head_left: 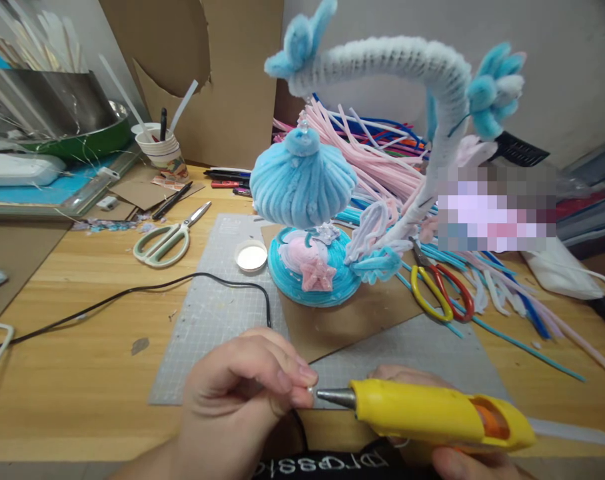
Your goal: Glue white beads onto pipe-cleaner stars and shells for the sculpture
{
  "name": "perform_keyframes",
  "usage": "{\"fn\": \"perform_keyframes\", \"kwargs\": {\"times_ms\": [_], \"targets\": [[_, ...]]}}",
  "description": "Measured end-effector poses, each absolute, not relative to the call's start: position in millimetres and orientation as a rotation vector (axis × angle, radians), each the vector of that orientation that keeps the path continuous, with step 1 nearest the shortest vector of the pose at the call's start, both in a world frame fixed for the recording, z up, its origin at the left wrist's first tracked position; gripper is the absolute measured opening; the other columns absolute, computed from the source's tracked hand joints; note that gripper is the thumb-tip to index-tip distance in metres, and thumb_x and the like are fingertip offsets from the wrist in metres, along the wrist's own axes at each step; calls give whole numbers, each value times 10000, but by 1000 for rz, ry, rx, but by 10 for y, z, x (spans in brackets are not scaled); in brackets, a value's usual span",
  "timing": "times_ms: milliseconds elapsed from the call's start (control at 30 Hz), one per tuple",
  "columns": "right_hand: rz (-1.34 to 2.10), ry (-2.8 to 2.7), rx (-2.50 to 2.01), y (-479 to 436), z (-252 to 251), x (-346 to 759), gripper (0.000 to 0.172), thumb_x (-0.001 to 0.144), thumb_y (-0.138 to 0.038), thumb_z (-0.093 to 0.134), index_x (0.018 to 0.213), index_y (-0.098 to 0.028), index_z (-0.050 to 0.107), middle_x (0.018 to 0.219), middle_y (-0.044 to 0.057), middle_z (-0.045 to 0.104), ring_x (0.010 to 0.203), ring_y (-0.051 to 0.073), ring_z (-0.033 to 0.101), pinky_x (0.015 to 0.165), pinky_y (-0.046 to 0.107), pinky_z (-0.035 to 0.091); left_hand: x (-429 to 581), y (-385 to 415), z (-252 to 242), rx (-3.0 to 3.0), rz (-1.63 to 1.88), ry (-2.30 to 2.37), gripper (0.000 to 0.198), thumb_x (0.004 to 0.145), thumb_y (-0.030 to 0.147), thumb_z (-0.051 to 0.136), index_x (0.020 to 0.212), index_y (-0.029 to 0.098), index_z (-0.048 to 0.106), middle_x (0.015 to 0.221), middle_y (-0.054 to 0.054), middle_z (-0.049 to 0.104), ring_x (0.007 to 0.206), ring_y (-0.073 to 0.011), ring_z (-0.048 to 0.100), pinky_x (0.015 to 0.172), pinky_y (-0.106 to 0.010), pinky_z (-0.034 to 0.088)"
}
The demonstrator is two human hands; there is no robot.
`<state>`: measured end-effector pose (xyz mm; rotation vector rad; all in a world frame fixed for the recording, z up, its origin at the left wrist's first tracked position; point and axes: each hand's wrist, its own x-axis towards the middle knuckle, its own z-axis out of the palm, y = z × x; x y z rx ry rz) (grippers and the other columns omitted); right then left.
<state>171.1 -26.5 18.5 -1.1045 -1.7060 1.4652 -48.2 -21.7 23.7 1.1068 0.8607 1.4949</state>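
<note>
Between thumb and fingertips, my left hand (247,387) pinches a small white pearl bead (310,392). My right hand (475,463) is wrapped round a yellow hot glue gun (422,410), partly hidden behind its body. The gun's metal nozzle points left, very close to the bead; whether they touch I cannot tell. Behind my hands stands a pipe-cleaner lamp with a white curved stem (445,133), a hanging blue pleated shade (302,180) and a round turquoise base (287,287). A pink star (318,275) sits on that base.
A grey cutting mat (197,333) and cardboard piece (342,327) lie under the lamp. White-handled scissors (170,240) lie left, red-yellow pliers (437,293) right. A small round dish (251,257), black cable (197,275), paper cup (160,150) and pipe cleaners (382,153) are around.
</note>
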Motion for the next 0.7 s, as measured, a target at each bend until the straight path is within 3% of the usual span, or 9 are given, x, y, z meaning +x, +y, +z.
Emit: {"fn": "perform_keyframes", "kwargs": {"times_ms": [433, 700], "targets": [[1462, -1683, -1113, -262, 168, 1731, 455, 769, -730, 461, 687, -340, 682, 630, 16, 595, 569, 225, 599, 563, 328, 527, -491, -218, 228, 1139, 1484, 872, 228, 709, 44, 749, 734, 270, 735, 642, 10, 711, 638, -161, 644, 611, -278, 516], [1437, -1677, -1059, -255, 185, 1712, 423, 785, -657, 529, 694, -278, 692, 628, 28, 608, 546, 197, 578, 526, 299, 518, -477, -197, 210, 1194, 1534, 803, 139, 752, 90, 728, 755, 228, 712, 649, -2, 696, 649, -145, 653, 597, -237, 540]]}}
